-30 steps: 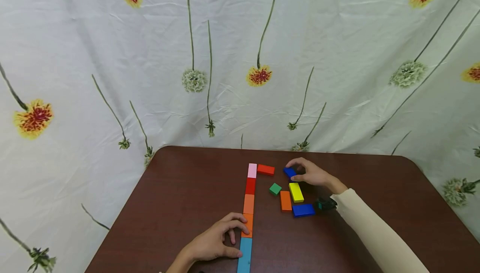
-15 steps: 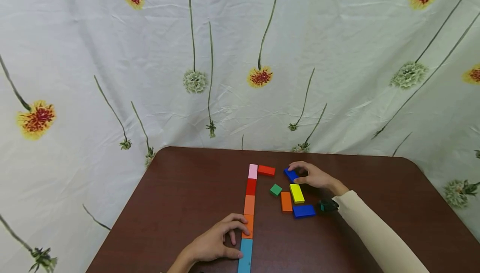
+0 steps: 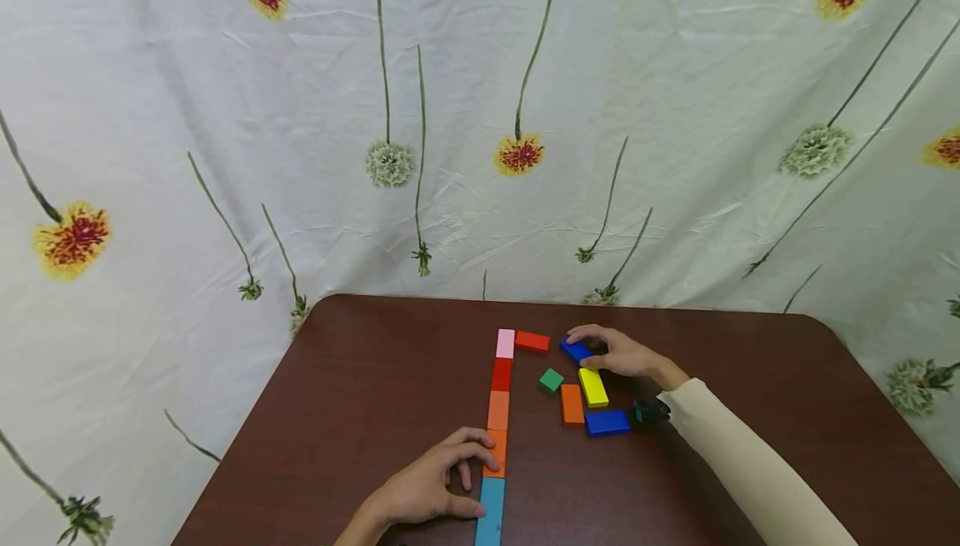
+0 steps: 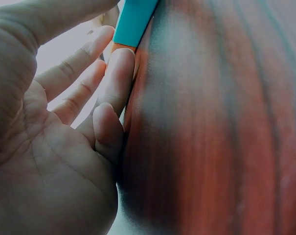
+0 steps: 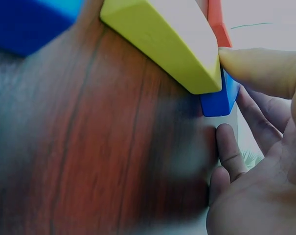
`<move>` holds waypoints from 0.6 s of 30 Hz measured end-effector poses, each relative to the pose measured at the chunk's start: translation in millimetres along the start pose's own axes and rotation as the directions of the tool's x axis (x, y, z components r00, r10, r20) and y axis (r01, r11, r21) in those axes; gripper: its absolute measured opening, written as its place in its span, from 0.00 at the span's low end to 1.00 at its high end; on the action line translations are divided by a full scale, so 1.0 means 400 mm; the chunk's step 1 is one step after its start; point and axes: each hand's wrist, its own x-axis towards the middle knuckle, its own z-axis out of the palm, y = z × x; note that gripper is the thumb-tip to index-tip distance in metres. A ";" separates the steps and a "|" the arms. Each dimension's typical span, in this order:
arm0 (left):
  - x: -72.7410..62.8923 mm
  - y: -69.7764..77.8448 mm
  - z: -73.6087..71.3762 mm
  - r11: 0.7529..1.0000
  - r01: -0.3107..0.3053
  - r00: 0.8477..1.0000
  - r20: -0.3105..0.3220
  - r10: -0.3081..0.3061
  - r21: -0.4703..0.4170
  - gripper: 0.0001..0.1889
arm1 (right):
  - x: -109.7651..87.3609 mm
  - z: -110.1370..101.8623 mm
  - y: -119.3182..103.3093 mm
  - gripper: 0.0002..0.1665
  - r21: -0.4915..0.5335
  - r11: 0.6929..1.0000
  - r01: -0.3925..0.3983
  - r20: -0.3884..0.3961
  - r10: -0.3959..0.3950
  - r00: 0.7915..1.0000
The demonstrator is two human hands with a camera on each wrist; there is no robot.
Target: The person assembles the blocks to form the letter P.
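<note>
On the dark table, a row of blocks runs from a light blue block [image 3: 491,509] at the near edge through an orange block [image 3: 497,439], a salmon block [image 3: 498,409] and a red block [image 3: 502,374] to a pink block [image 3: 506,343]. My left hand [image 3: 423,481] lies beside the row, fingertips on the orange block and thumb touching the light blue one; its fingers look relaxed in the left wrist view. To the right, my right hand [image 3: 626,354] pinches a blue block [image 3: 575,351] between thumb and fingers. Right by its thumb lies a yellow block [image 3: 593,388].
A second red block [image 3: 532,342] sits beside the pink one. Between the row and my right hand are a green block [image 3: 551,380], a second orange block [image 3: 572,404] and another blue block [image 3: 607,423]. A flowered cloth [image 3: 450,221] hangs behind the table.
My right hand has moved a little to the left over the last half second, and the blue block in it has shifted left too. The left hand has stayed in place.
</note>
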 end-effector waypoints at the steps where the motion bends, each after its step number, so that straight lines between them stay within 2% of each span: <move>1: 0.000 0.000 0.000 1.000 0.001 1.000 0.001 -0.001 -0.001 0.19 | 0.002 0.001 -0.001 0.22 -0.001 1.000 0.003 0.006 -0.003 1.000; 9: 0.001 0.001 0.001 1.000 -0.002 1.000 0.001 0.002 -0.007 0.18 | 0.012 0.001 -0.006 0.24 0.044 0.999 -0.024 0.064 0.021 0.998; 18: 0.001 0.001 -0.002 1.000 0.002 1.000 0.008 -0.002 -0.011 0.18 | 0.023 0.002 -0.003 0.24 0.060 0.997 -0.044 0.089 0.039 0.995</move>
